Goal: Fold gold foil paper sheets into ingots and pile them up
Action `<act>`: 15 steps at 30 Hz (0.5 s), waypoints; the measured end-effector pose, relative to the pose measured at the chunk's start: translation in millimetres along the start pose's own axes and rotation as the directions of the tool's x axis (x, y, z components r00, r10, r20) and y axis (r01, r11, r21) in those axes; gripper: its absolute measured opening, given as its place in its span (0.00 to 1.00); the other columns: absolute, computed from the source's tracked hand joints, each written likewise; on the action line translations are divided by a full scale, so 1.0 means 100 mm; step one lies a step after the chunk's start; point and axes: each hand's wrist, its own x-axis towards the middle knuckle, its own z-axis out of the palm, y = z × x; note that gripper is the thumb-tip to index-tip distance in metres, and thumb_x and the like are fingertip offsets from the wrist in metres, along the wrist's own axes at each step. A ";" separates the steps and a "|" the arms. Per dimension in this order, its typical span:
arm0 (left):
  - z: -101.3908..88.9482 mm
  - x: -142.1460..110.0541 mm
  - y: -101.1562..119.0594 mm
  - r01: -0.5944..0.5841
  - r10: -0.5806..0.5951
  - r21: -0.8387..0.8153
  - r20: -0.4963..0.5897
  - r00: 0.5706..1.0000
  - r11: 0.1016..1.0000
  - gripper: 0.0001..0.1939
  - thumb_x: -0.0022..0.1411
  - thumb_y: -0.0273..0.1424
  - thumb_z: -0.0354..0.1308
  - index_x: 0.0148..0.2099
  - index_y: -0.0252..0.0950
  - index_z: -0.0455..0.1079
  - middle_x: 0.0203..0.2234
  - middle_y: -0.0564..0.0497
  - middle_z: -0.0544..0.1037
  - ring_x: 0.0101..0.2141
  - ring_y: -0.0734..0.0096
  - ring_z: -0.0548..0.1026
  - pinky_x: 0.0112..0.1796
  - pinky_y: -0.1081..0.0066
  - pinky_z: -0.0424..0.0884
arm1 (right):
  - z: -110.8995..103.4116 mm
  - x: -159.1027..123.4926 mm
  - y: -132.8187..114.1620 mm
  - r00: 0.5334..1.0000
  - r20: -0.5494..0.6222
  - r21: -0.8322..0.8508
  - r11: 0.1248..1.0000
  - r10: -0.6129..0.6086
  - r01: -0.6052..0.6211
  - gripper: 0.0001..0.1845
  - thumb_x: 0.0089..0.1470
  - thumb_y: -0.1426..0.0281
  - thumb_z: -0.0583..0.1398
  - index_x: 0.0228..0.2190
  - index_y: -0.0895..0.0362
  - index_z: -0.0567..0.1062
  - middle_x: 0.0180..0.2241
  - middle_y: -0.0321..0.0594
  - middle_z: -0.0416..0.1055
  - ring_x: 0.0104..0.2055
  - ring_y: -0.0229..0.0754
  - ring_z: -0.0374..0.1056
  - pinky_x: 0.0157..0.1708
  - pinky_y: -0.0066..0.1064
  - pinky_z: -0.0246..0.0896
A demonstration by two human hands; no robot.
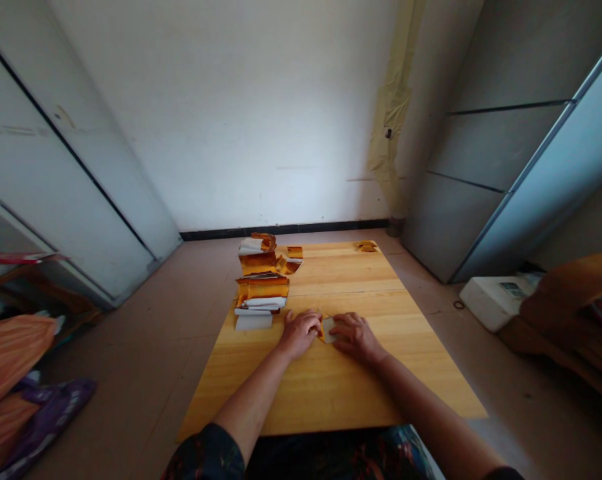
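A small sheet of gold paper (329,329) lies on the wooden table between my hands, its pale grey-white side up and its gold edge turned over at the left. My left hand (301,335) is closed, with curled fingers and thumb pinching that gold edge. From the other side my right hand (357,338) rests on the sheet, fingers spread and fairly flat. Left of my left hand are bundles of gold and white paper (263,288), with a white stack (254,322) nearest me.
The wooden table (345,393) stands before a white wall. Small gold pieces lie at its far edge, one folded shape (365,247) at the right. A grey cabinet (461,167) and white box (491,303) are to the right; orange bags (15,360) sit at left.
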 end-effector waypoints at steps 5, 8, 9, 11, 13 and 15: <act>0.00 0.00 0.02 -0.017 0.017 -0.002 0.026 1.000 1.000 0.13 0.58 0.22 0.49 0.33 0.43 0.72 0.52 0.55 0.71 0.56 0.64 0.62 0.56 0.46 0.38 | 0.03 0.03 0.05 1.000 0.011 -0.004 1.000 0.004 -0.003 0.08 0.50 0.68 0.62 0.36 0.49 0.77 0.47 0.40 0.68 0.47 0.46 0.60 0.43 0.38 0.54; 0.01 0.00 0.02 -0.022 0.021 0.006 0.027 0.999 1.000 0.14 0.58 0.21 0.48 0.33 0.43 0.72 0.52 0.55 0.72 0.56 0.64 0.62 0.56 0.46 0.37 | 0.07 0.05 0.03 0.998 -0.022 -0.022 0.998 -0.056 0.056 0.04 0.52 0.68 0.62 0.32 0.51 0.77 0.46 0.41 0.68 0.45 0.44 0.61 0.41 0.35 0.55; 0.01 0.00 0.01 -0.023 0.023 0.008 0.028 0.999 1.000 0.14 0.57 0.21 0.48 0.33 0.44 0.72 0.52 0.55 0.72 0.56 0.64 0.62 0.56 0.46 0.38 | 0.08 0.05 0.02 0.995 -0.035 -0.031 0.996 -0.090 0.089 0.04 0.53 0.68 0.61 0.31 0.52 0.77 0.44 0.41 0.69 0.44 0.43 0.62 0.41 0.34 0.55; 0.01 0.00 0.01 -0.027 0.026 0.011 0.028 0.999 1.000 0.15 0.57 0.21 0.48 0.34 0.44 0.72 0.52 0.55 0.72 0.57 0.64 0.62 0.56 0.46 0.38 | 0.10 0.06 0.02 0.985 -0.052 -0.060 0.985 -0.162 0.159 0.07 0.55 0.70 0.58 0.28 0.54 0.76 0.40 0.41 0.70 0.40 0.41 0.63 0.39 0.32 0.55; 0.02 0.00 0.01 -0.030 0.029 0.011 0.027 0.999 0.999 0.16 0.57 0.20 0.48 0.35 0.44 0.73 0.52 0.54 0.72 0.57 0.64 0.61 0.56 0.45 0.38 | 0.12 0.06 0.01 0.973 -0.044 -0.097 0.971 -0.225 0.220 0.10 0.57 0.72 0.55 0.27 0.56 0.75 0.34 0.41 0.70 0.35 0.39 0.63 0.36 0.30 0.56; 0.02 0.00 0.01 -0.031 0.031 0.008 0.022 0.999 0.999 0.16 0.57 0.20 0.47 0.36 0.44 0.73 0.52 0.54 0.71 0.57 0.64 0.61 0.56 0.46 0.38 | 0.13 0.07 0.00 0.961 -0.020 -0.132 0.954 -0.275 0.270 0.13 0.59 0.73 0.52 0.27 0.57 0.73 0.30 0.40 0.70 0.32 0.38 0.62 0.33 0.29 0.57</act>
